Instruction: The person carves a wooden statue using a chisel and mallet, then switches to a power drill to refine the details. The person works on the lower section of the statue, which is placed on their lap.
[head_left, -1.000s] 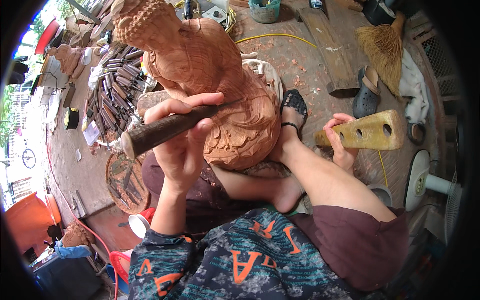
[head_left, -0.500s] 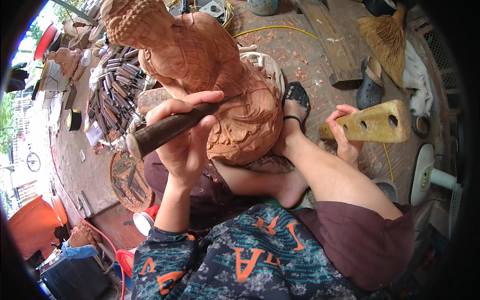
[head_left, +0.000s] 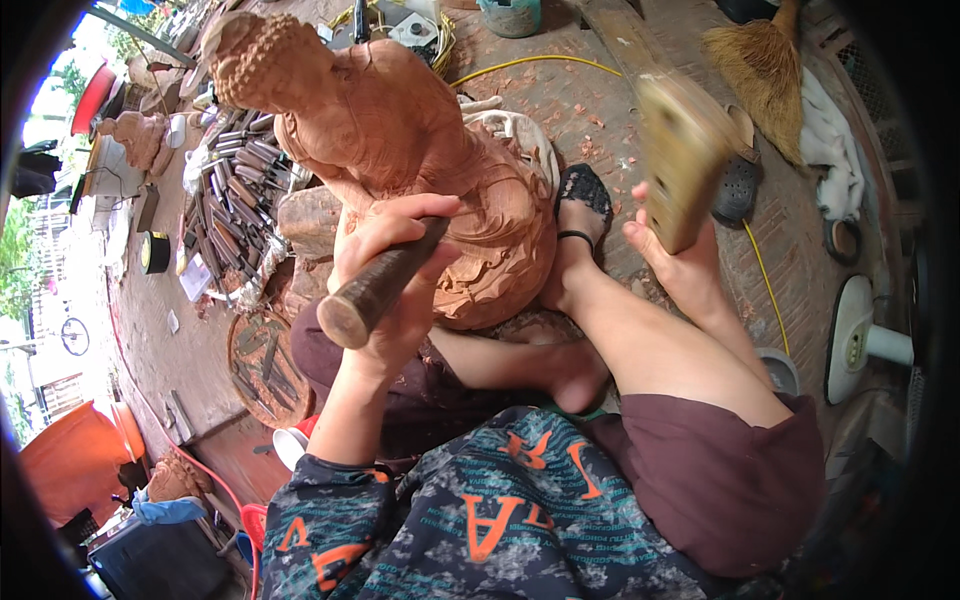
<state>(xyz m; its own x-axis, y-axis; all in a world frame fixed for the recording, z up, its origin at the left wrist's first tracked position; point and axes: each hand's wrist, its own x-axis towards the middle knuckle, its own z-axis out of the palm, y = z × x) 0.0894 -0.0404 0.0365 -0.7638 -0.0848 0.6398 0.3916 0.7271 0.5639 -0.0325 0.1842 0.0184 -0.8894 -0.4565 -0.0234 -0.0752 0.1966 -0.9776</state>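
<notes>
A reddish-brown wooden statue (head_left: 390,110) of a seated figure stands between my legs, its lower part cut with carved folds. My left hand (head_left: 395,270) is closed round the dark wooden handle of a carving chisel (head_left: 385,285). The handle's butt points toward me; the blade end is hidden behind my fingers, against the statue's carved side. Off to the right, my right hand (head_left: 680,255) grips a yellowish wooden mallet (head_left: 690,150) with dark holes along its face. The mallet is tilted upright and blurred by motion, apart from the chisel.
Left of the statue lies a heap of wooden-handled chisels (head_left: 235,195). A round woven tray (head_left: 265,370) with several blades is near my left knee. A straw broom (head_left: 755,75), a dark clog (head_left: 738,185) and a white fan (head_left: 850,340) are at the right.
My right hand has swung the mallet from lying sideways to upright, up and leftward. My left hand has turned the chisel so its butt points more toward me.
</notes>
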